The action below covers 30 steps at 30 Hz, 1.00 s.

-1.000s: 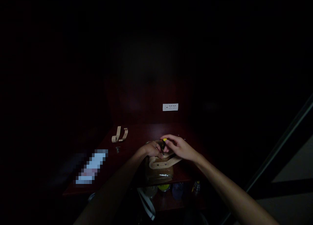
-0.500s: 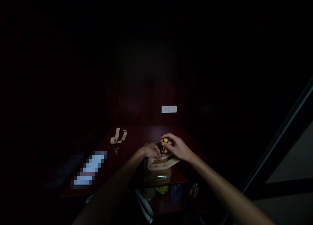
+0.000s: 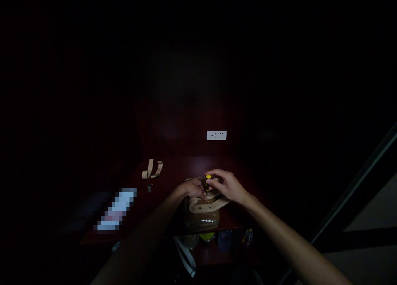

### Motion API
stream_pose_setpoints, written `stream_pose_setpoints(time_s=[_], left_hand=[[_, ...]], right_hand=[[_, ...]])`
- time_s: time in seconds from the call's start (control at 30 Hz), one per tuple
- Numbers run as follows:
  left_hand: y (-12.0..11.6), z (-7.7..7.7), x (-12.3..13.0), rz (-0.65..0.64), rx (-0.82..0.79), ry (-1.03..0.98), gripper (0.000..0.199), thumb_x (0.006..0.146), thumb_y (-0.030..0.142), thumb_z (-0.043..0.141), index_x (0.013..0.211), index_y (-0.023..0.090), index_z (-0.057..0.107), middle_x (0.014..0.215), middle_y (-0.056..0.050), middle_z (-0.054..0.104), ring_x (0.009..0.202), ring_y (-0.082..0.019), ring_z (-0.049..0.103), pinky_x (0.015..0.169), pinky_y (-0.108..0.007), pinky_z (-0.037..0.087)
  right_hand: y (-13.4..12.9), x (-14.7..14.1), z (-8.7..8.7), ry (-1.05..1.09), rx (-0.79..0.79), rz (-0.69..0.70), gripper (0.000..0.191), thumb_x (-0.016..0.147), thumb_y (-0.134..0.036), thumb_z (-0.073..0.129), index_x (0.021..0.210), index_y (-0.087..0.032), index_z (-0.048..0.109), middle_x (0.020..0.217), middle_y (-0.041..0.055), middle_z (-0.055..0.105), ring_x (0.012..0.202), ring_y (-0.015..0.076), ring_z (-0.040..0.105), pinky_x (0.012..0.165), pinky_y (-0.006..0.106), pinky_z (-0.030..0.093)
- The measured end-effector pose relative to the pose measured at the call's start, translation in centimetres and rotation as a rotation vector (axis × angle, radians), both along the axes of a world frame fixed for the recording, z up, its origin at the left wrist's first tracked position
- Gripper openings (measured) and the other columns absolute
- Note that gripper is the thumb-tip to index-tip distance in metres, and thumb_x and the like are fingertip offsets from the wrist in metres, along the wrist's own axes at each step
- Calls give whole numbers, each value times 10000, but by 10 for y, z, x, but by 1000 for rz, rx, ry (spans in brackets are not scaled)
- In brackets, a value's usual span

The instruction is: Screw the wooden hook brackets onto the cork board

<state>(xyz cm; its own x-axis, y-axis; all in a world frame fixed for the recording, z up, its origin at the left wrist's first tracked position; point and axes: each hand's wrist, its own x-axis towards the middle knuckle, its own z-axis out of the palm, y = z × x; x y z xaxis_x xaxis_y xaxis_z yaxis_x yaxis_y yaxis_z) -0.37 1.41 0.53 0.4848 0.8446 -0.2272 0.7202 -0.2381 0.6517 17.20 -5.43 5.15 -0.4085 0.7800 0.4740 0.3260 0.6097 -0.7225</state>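
Observation:
My right hand [image 3: 228, 186] is closed round a yellow-and-black screwdriver [image 3: 208, 182], held nearly upright with its tip down at a light bent wooden piece [image 3: 204, 207]. Two dark holes show in the near arm of this curved piece. My left hand [image 3: 195, 188] grips its far arm, fingertips close beside the screwdriver's tip; a screw there is too small to make out surely. Beneath the wood lies a brown package [image 3: 201, 222] in shiny clear wrapping, at the table's near edge.
Two more bent wooden pieces [image 3: 151, 169] lie at the back left of the dark red table [image 3: 173, 169], with several small screws [image 3: 149, 188] nearer. A blurred-out bright object [image 3: 118, 208] rests at left. A shelf below holds containers and a pale strap [image 3: 186, 256]. A socket [image 3: 216, 135] is on the wall.
The view has shifted slightly, so the table sits a little higher and further right. The screwdriver stands a bit more upright in my right hand. Both hands keep their places at the wood.

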Motion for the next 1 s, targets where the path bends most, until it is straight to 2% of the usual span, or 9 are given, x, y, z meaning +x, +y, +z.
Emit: stream_pose_setpoints(time_s=[0.1, 0.23, 0.33, 0.47, 0.6, 0.7, 0.83, 0.93, 1.0], left_hand=[[0, -1, 1, 9, -16, -29, 293, 521, 232, 738, 793, 143, 672, 817, -8, 694, 739, -149, 609, 658, -207, 460], [0, -1, 1, 11, -45, -33, 274, 529, 250, 732, 781, 147, 695, 800, -10, 704, 735, -153, 620, 662, -214, 465], [1, -3, 1, 29, -46, -25, 287, 514, 269, 745, 776, 159, 702, 803, -3, 707, 744, -153, 619, 664, -214, 465], [5, -8, 0, 30, -45, -41, 289, 499, 272, 751, 756, 159, 688, 796, -1, 701, 733, -146, 613, 648, -206, 458], [6, -9, -1, 29, -36, -17, 298, 498, 299, 752, 750, 158, 680, 772, 2, 689, 712, -145, 608, 645, -215, 455], [3, -5, -2, 6, -31, -20, 290, 512, 296, 744, 759, 157, 681, 792, 1, 689, 720, -142, 606, 646, -208, 452], [-2, 2, -2, -2, -23, -23, 305, 530, 295, 737, 796, 152, 692, 832, -17, 698, 742, -148, 609, 648, -202, 452], [-3, 4, -1, 8, -29, -12, 314, 528, 286, 741, 810, 154, 700, 863, -23, 706, 776, -155, 618, 662, -202, 456], [-2, 2, -1, 18, -39, -1, 328, 528, 281, 741, 830, 157, 704, 870, -22, 709, 781, -159, 623, 664, -206, 458]], right_hand=[[2, 0, -2, -11, 57, -81, 308, 799, -434, 627, 970, -179, 612, 740, 23, 643, 607, 131, 578, 544, 234, 442], [2, 1, -3, -34, 40, -93, 297, 849, -425, 564, 1027, -188, 557, 621, -22, 601, 534, 117, 558, 501, 218, 417], [0, 1, -5, -31, 39, -77, 328, 874, -411, 528, 1125, -200, 539, 683, -11, 625, 552, 118, 585, 505, 216, 424], [-5, 0, -8, -36, 88, -64, 321, 902, -394, 481, 1130, -201, 600, 871, 45, 656, 616, 119, 610, 566, 234, 455], [-7, 0, -9, -43, 86, -32, 372, 943, -353, 405, 1250, -207, 556, 789, 31, 670, 673, 134, 618, 667, 261, 475], [-5, 0, -11, -5, 71, -50, 366, 930, -365, 436, 1217, -193, 583, 779, 34, 677, 686, 142, 625, 683, 266, 478], [1, -1, -16, 60, 59, -113, 336, 859, -414, 555, 1087, -180, 630, 730, 25, 652, 621, 140, 611, 585, 243, 464], [2, -1, -17, 55, 79, -169, 314, 823, -434, 596, 1010, -183, 631, 682, 8, 618, 592, 135, 592, 541, 232, 449], [1, -1, -17, 36, 74, -172, 306, 836, -427, 580, 1023, -186, 608, 662, -2, 608, 582, 132, 591, 533, 228, 448]])
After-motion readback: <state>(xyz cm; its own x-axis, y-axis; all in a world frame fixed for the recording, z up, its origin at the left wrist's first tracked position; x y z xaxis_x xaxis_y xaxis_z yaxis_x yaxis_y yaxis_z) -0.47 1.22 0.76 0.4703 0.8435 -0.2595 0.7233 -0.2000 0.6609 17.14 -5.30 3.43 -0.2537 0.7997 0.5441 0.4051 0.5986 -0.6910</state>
